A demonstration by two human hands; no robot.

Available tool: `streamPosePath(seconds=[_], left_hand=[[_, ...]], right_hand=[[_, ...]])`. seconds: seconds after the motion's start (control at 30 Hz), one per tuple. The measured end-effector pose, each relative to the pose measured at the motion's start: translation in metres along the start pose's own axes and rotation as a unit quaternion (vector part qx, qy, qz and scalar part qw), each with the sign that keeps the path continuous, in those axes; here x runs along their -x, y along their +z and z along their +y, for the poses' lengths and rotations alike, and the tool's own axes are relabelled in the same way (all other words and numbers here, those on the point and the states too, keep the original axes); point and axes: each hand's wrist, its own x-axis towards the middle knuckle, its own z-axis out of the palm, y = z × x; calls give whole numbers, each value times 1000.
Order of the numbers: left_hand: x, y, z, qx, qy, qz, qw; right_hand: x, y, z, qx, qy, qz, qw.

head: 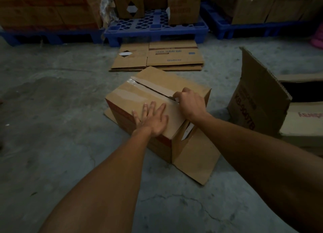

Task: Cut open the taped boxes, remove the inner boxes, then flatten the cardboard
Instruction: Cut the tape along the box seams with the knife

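A brown taped cardboard box (139, 96) stands on the concrete floor in the middle of the view. Its top seam (152, 86) is split from the far end up to my right hand. My left hand (152, 119) lies flat on the near top flap, fingers apart. My right hand (190, 101) is closed in a fist at the seam, around what looks like a small cutter whose pale tip (176, 99) shows at the fingers. At the near right corner a side flap (195, 154) hangs outward, and something white (187, 131) shows in the gap.
A stack of flattened cardboard (157, 57) lies on the floor beyond the box. An open box (258, 99) with a raised flap stands at the right. Blue plastic pallets (155, 28) loaded with more cartons (183, 7) line the back.
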Motion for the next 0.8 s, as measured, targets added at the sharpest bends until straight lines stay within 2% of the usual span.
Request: streamPosePath(seconds=[0.23, 0.57, 0.8], left_hand=[[0, -1, 3, -5, -12, 12, 1000], [-3, -4, 11, -19, -38, 13, 999], [-4, -6, 32, 11, -65, 16, 998]], right_hand=[[5, 1, -4, 11, 4, -12, 1000], [46, -20, 39, 0, 36, -23, 999], [67, -24, 52, -8, 51, -25, 998]])
